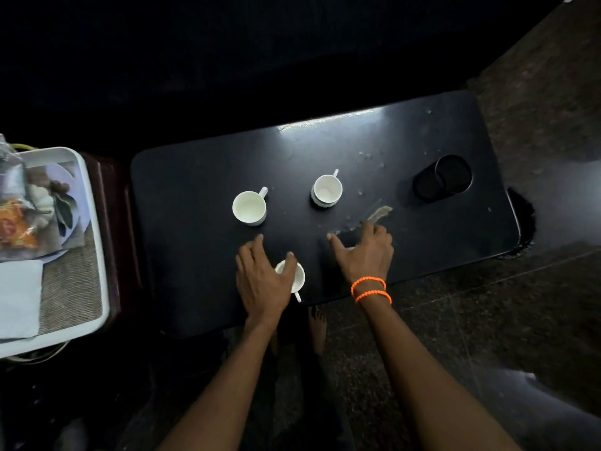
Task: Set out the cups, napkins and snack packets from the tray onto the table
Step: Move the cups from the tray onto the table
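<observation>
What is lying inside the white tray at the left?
On the white tray lie a folded white napkin, an orange snack packet and a clear plastic bag, on a woven mat. What lies under them is covered.

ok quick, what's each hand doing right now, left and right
Left hand: grip on the near white cup, thumb over its rim.
Right hand: open, fingers spread on the black table, holding nothing.

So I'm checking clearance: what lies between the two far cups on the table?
Nothing: in the head view, only bare dark tabletop separates the left cup from the right cup.
</observation>
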Motion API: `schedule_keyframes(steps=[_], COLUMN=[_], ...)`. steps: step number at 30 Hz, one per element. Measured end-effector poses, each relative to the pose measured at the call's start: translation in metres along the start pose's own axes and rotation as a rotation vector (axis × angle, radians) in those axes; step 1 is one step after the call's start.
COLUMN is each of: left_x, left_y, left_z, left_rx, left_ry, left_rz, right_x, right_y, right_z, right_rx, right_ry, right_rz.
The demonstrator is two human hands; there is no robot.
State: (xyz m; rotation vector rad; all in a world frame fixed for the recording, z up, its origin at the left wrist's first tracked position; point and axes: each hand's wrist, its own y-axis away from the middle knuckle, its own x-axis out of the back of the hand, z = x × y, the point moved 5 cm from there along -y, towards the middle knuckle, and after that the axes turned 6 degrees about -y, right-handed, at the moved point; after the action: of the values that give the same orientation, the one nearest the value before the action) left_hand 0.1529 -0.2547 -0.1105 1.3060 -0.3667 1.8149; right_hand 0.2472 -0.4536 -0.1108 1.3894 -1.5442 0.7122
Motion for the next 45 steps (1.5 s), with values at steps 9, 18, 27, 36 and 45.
schedule_keyframes(steps=[9, 18, 27, 36, 45], left_x=[0.022, 0.024, 0.016, 0.003, -0.003], left_y=[-0.112, -0.133, -0.115, -0.103, -0.103], left_z=[-0.001, 0.007, 0.037, 0.048, 0.045], left_rx=[-0.024, -0.093, -0.03, -0.036, -0.026], left_ry=[0.069, -0.076, -0.032, -0.05, -0.05], left_rz=[-0.067, -0.255, -0.181, -0.192, -0.179], right_x=[-0.016, -0.04, -0.03, -0.024, -0.028], right_y=[-0.072, -0.092, -0.1, -0.098, -0.097], right_z=[-0.068, -0.074, -0.062, -0.047, -0.046], right_rx=[0.025, 0.047, 0.211, 0.214, 0.214], right_ry=[-0.276, -0.157, -0.148, -0.135, -0.128], right_rz=[-0.064, -0.159, -0.161, -0.162, -0.196])
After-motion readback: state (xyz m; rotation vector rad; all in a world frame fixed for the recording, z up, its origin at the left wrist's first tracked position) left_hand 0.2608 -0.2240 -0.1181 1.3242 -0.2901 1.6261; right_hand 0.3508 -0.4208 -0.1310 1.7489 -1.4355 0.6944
